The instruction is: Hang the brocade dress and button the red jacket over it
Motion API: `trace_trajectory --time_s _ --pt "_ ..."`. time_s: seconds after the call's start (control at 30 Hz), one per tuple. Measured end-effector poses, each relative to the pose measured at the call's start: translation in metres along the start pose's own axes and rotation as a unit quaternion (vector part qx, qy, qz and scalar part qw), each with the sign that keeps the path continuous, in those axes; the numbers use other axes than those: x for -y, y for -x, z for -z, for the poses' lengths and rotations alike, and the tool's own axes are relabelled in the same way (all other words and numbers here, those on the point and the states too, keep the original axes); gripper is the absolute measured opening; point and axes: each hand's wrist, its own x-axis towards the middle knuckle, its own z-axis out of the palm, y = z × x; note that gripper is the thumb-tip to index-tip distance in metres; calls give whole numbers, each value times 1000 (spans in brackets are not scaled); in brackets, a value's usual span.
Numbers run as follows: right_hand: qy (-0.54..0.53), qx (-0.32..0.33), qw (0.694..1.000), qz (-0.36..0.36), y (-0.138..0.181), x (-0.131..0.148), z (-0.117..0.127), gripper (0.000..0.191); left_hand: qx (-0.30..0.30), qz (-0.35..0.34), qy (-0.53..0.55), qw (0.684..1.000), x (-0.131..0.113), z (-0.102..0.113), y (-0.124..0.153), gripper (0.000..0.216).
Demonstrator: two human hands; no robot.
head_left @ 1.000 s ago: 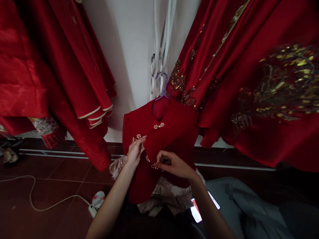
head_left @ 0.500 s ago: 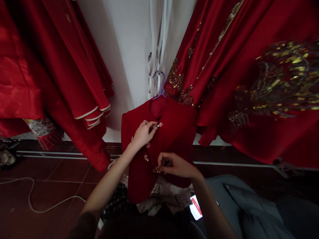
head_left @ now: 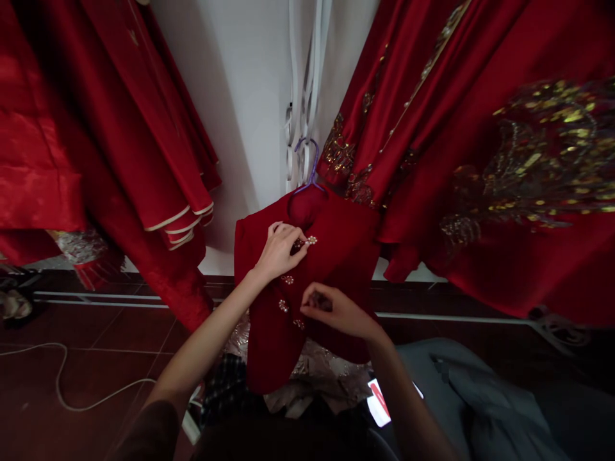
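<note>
Red and hanging, the garment faces both hands, its beaded neckline clasp running crosswise from the left hand's pinched grip, while the right hand's curled grip hovers lower, its contents unclear.

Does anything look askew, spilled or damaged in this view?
No spill or damage shows in the dim light. The red garment looks askew: its front panels part at the bottom, the picture-left one reaching lower. Also, a white cord loops loosely across the tiled floor at picture left.
</note>
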Motion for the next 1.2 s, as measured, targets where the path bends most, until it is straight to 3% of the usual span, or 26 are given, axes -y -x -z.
trace_trajectory --time_s 0.13,0.23,0.37,0.5,0.67,0.83,1.07,1.2 --pt "68 -189 977 68 -26 8 8 17 41 3 43 998 -1 4 -3 9" --pt "65 -267 956 102 -44 16 16 15 41 32 64 997 2 4 -6 8" --pt "45 -270 953 133 -53 22 24 13 31 41 83 995 7 0 -8 6" --pt "60 -291 948 117 -51 12 31 14 -8 54 105 993 9 -1 -9 5" --pt "1 -292 952 93 -46 -3 33 21 43 22 35 998 8 1 -9 12" --pt "-18 -304 950 73 -36 -7 28 22 23 13 68 997 4 2 -7 10" --pt "-61 -322 944 45 -19 -19 19 25 -21 155 280 947 -3 -5 -4 12" --pt "-62 -302 950 47 -21 -21 15 23 -74 185 306 931 -3 -13 2 13"
